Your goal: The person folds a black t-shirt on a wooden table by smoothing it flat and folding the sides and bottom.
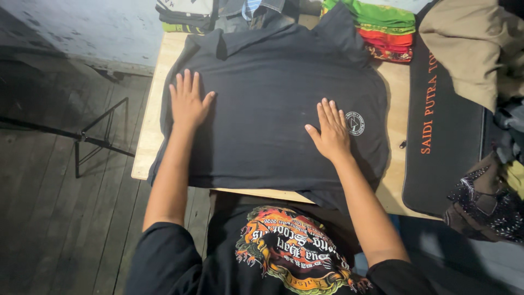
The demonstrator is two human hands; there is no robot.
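Observation:
A black polo shirt (267, 104) lies spread flat on a light wooden table (147, 147), its collar at the far end and a small round white emblem near its right side. My left hand (188, 98) rests palm down on the shirt's left part, fingers apart. On the shirt's right part my right hand (330, 131) presses flat, just left of the emblem. Neither hand holds anything.
A stack of folded green, red and patterned cloths (390, 30) sits at the table's far right. Folded dark garments (185, 16) lie at the far left. A black bag with orange lettering (442, 131) and loose clothes (480, 49) lie to the right. A metal stand (87, 136) is on the plank floor.

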